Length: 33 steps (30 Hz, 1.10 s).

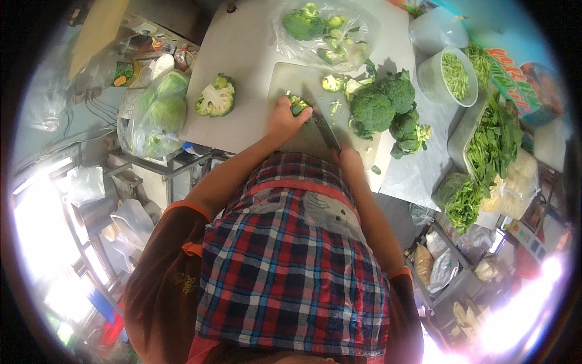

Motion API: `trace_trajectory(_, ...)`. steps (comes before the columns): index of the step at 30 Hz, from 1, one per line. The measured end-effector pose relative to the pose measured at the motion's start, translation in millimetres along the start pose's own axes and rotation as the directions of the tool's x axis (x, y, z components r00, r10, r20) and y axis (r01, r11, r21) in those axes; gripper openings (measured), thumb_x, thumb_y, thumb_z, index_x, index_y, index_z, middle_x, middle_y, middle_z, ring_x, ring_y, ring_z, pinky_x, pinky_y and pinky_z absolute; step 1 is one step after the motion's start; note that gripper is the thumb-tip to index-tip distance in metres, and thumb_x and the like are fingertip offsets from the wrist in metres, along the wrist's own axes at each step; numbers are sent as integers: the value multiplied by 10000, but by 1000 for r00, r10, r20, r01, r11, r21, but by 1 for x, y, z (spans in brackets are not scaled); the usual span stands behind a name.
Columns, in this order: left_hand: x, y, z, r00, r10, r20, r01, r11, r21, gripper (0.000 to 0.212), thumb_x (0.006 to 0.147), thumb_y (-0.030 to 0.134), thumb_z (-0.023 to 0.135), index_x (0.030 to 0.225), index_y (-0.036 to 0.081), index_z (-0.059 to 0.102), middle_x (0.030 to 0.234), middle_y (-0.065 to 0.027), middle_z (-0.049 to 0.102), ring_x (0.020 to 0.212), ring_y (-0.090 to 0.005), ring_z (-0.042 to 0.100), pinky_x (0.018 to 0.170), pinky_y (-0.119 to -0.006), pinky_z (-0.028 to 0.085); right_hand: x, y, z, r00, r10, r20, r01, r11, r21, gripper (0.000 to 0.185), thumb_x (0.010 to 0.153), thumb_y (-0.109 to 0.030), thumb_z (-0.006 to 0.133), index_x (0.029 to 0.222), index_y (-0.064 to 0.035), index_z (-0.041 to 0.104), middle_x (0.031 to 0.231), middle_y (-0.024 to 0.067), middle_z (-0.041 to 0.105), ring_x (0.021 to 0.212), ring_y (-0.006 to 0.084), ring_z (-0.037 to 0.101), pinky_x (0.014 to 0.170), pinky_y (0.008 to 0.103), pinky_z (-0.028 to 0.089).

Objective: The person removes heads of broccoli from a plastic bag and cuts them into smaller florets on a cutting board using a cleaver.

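My left hand (287, 119) grips a broccoli piece (298, 107), cut side up, on a pale cutting board (295, 75). Held by its handle in my right hand (349, 160) is a kitchen knife (325, 128). Its blade lies just right of the broccoli piece and points away from me; whether the edge touches the piece I cannot tell. Small green crumbs (335, 107) are scattered on the board. Several whole broccoli heads (373, 109) rest at the board's right side, near a cut stem (359, 85). A halved broccoli (215, 96) sits on the table to the left.
Beyond the board lies a clear plastic bag (327, 36) with broccoli pieces. At right stand a white tub (448, 77) of shredded greens and a metal tray (464, 132) of leafy greens. Bagged green vegetables (159, 116) are beyond the table's left edge.
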<state>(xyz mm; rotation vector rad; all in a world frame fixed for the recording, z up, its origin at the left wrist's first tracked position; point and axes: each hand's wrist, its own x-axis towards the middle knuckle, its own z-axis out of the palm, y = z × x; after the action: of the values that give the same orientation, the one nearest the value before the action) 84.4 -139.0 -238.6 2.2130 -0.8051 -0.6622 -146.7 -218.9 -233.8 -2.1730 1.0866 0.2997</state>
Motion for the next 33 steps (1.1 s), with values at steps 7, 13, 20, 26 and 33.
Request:
trace_trajectory(7,5,-3,7,999,-17,-46,14,998,-56,611,797,449,786,1025,-52,521,947,-247,625,884,-404,627,786,-461,495,28,5,19,981,99,170,-84,992,-91,364,886,-370,677,1004,-27,701,906,242,708,870,431,693,768,517,547)
trace_trajectory(13,-5,-2,-26,948,-269,169,318,807,-497,507,857,360,728,1127,-47,593,980,-240,639,909,-391,644,827,-452,516,4,6,9,998,62,-6,-55,932,359,373,887,-389,694,993,-31,699,862,221,706,847,378,702,751,465,526)
trace_trajectory(20,-17,-30,-62,942,302,-143,-283,949,139,423,884,220,670,1267,56,599,1119,-182,639,1038,-347,624,886,-432,500,-34,-13,-21,987,137,-87,-98,930,353,324,881,-314,702,981,-6,697,835,213,707,770,347,692,719,425,522)
trace_trajectory(26,-21,-18,-68,909,402,-111,-390,914,113,447,846,230,722,1250,69,617,1203,-175,606,1051,-364,606,929,-425,486,-37,-11,-26,980,102,-172,-43,948,315,301,886,-307,694,938,-10,694,781,219,683,720,361,680,692,428,520)
trace_trajectory(33,0,-44,-59,979,170,110,-107,896,-431,364,827,109,675,1183,43,638,1112,-166,643,965,-314,637,831,-371,520,-46,-13,-35,985,98,-141,-62,970,237,297,893,-311,692,937,-17,693,768,220,677,717,380,676,685,433,519)
